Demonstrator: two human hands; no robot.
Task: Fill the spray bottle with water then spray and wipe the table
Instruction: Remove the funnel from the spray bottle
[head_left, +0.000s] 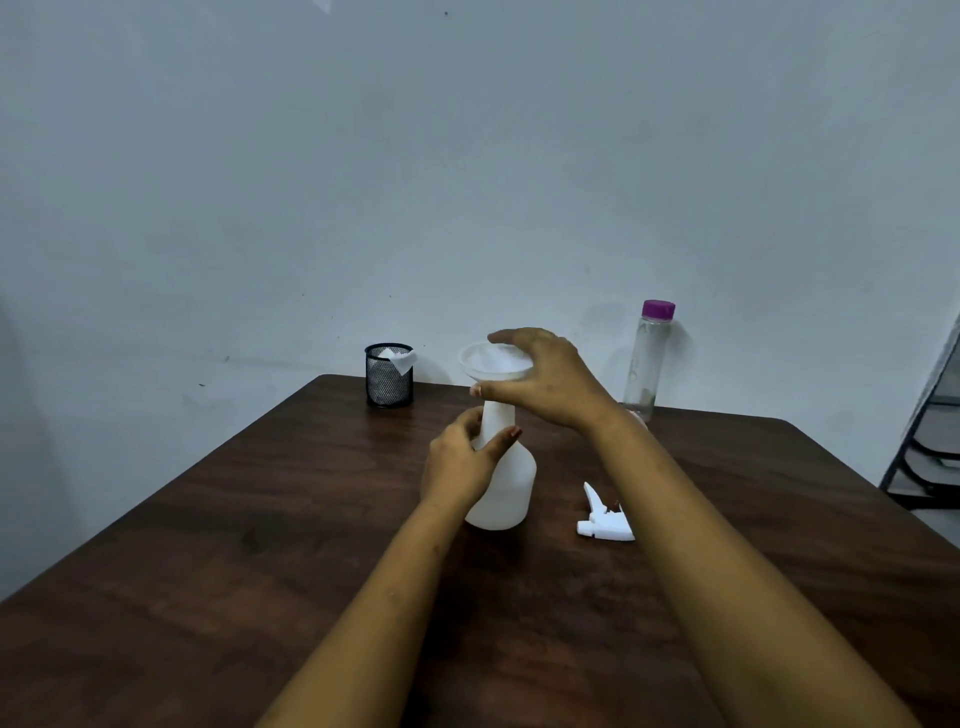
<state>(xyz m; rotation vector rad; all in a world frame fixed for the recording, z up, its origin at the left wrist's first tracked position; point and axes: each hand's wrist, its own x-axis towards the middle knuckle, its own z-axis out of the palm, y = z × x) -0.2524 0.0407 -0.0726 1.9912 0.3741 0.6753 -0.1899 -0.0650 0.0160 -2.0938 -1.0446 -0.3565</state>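
Note:
A white spray bottle body (511, 488) stands upright in the middle of the dark wooden table (260, 545), its trigger head off. My left hand (462, 460) grips the bottle's neck. A white funnel (493, 362) sits in the bottle's mouth, and my right hand (550, 382) holds its rim from the right side. The white spray trigger head (605, 519) lies on the table to the right of the bottle. A clear water bottle with a purple cap (649, 358) stands at the table's far edge, right of my right hand.
A black mesh cup (388, 376) with a white cloth in it stands at the table's far left corner. A pale wall runs behind the table. A dark metal rack (930, 447) shows at the right edge.

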